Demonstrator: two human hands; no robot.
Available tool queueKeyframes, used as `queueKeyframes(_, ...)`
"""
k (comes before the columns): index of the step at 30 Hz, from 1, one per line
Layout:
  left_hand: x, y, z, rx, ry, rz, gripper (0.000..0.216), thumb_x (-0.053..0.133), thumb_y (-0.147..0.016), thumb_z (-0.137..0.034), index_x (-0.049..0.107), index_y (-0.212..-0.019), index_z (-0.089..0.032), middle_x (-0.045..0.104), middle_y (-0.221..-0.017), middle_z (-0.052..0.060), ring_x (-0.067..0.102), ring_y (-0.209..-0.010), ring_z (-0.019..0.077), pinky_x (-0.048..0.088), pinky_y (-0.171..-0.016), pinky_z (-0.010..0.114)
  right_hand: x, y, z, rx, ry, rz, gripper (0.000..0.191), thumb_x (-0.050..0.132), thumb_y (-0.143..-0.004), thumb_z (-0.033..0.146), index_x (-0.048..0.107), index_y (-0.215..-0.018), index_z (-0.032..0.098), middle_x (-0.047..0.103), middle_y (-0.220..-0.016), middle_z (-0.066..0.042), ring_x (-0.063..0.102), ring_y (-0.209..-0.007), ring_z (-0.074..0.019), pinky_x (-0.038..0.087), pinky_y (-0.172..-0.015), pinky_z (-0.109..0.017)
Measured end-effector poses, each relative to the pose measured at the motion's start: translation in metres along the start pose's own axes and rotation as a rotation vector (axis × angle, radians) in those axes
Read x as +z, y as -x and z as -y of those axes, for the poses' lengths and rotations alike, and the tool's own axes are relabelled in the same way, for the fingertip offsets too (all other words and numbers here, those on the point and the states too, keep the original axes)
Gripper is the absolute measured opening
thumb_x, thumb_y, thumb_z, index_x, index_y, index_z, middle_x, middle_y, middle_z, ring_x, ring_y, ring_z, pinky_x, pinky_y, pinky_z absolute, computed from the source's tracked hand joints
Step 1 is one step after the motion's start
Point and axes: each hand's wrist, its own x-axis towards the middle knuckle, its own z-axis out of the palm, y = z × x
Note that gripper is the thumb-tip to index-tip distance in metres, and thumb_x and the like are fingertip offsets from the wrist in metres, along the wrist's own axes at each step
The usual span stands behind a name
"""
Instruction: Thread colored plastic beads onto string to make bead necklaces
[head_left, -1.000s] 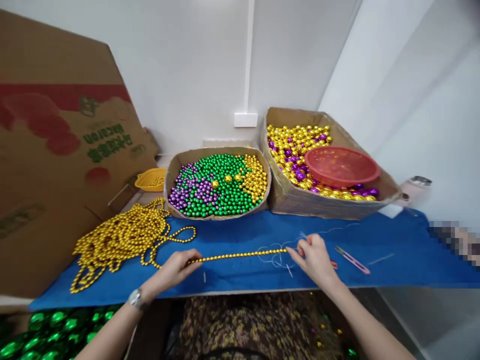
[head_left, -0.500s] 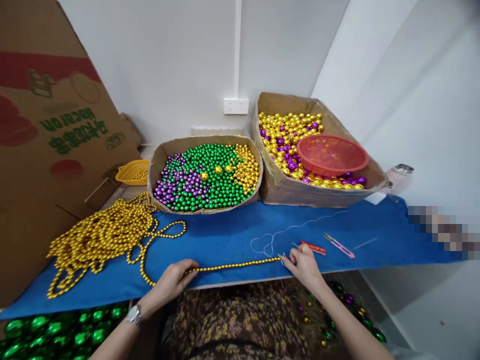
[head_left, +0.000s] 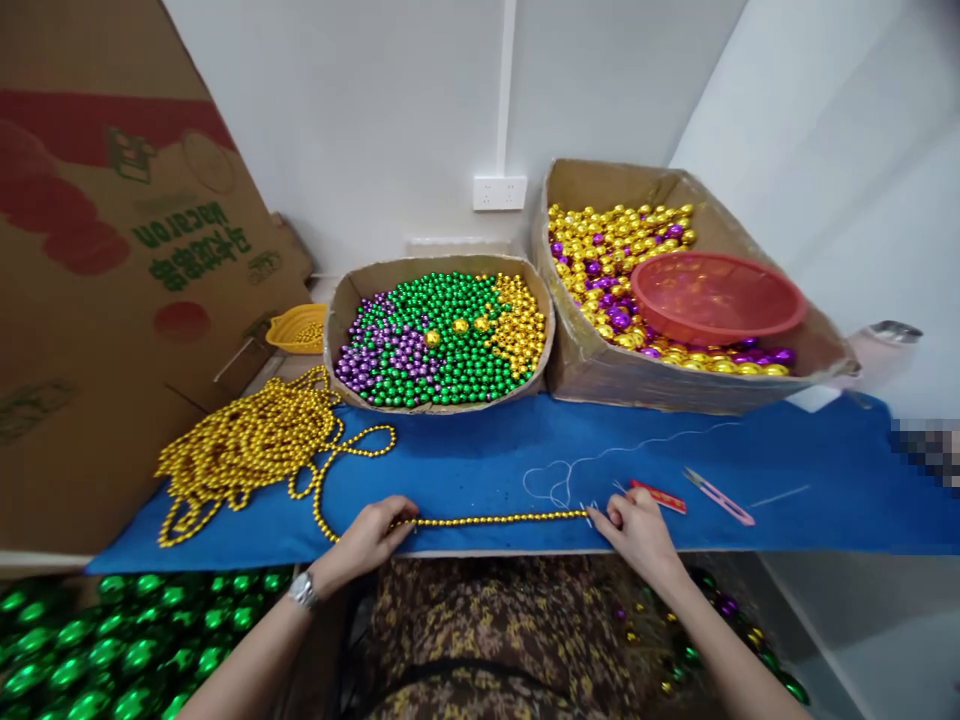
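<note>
The blue-covered table [head_left: 465,455] bears two open cardboard boxes at its back, a large one [head_left: 637,385] and a shallower one [head_left: 346,310], perhaps to leave its front edge to the hands. A heap of gold bead garland [head_left: 255,440] lies at left, likely out of the way, one length trailing toward the left wrist. The left hand [head_left: 375,532] and right hand [head_left: 636,530] are well apart, thumb and fingers of each pinched on the gold bead strand [head_left: 499,519], apparently to keep it taut. It runs straight along the table's front: small, round, glossy beads, closely and evenly spaced. Beyond the right hand curls thin white thread [head_left: 611,452].
</note>
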Motion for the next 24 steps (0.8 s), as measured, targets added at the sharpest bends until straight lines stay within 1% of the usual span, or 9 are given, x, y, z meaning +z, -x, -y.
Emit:
queueKeyframes(5,-0.002,0.002,0.001,-0.006,-0.028,-0.036,0.013,0.049,-0.086,-0.026,0.058,-0.092,-0.018,0.063,-0.088,0.004,0.057,-0.082,0.0169,0.043,-0.073,0.027,0.001,0.000,-0.001,-0.004,-0.023,0.004,0.041,0.047,-0.077,0.053,0.034,-0.050,0.025,0.036,-0.058,0.000,0.046,-0.063,-0.0210,0.038,-0.062,-0.032)
queueKeyframes(10,-0.003,0.003,0.005,0.005,-0.052,-0.027,0.010,0.051,-0.084,-0.022,0.058,-0.090,-0.018,0.062,-0.089,0.005,0.056,-0.083,0.0173,0.043,-0.075,0.028,0.002,-0.003,-0.004,-0.012,-0.039,0.019,0.040,0.047,-0.074,0.054,0.033,-0.049,0.026,0.034,-0.054,0.000,0.045,-0.060,-0.0219,0.037,-0.060,-0.033)
queueKeyframes(17,-0.002,0.003,0.006,0.048,-0.073,-0.010,0.012,0.049,-0.086,-0.018,0.060,-0.089,-0.018,0.061,-0.088,0.005,0.057,-0.084,0.0169,0.044,-0.076,0.027,-0.003,-0.005,0.000,0.021,-0.020,0.074,0.041,0.043,-0.075,0.057,0.033,-0.050,0.026,0.038,-0.053,-0.002,0.047,-0.061,-0.0229,0.038,-0.059,-0.033)
queueKeyframes(20,0.003,0.002,0.007,0.071,-0.140,-0.023,0.014,0.046,-0.086,-0.015,0.060,-0.089,-0.019,0.058,-0.088,0.005,0.056,-0.085,0.0173,0.044,-0.076,0.027,-0.004,-0.004,0.001,0.013,-0.026,0.068,0.041,0.043,-0.075,0.057,0.032,-0.050,0.026,0.038,-0.052,-0.002,0.047,-0.061,-0.0228,0.038,-0.060,-0.033)
queueKeyframes(24,0.009,0.001,0.008,0.107,-0.336,-0.044,0.015,0.044,-0.084,-0.013,0.057,-0.087,-0.019,0.056,-0.086,0.006,0.054,-0.085,0.0192,0.043,-0.076,0.029,-0.006,-0.006,0.001,0.030,-0.049,0.082,0.041,0.043,-0.075,0.057,0.032,-0.050,0.026,0.040,-0.053,-0.002,0.048,-0.063,-0.0235,0.040,-0.060,-0.034)
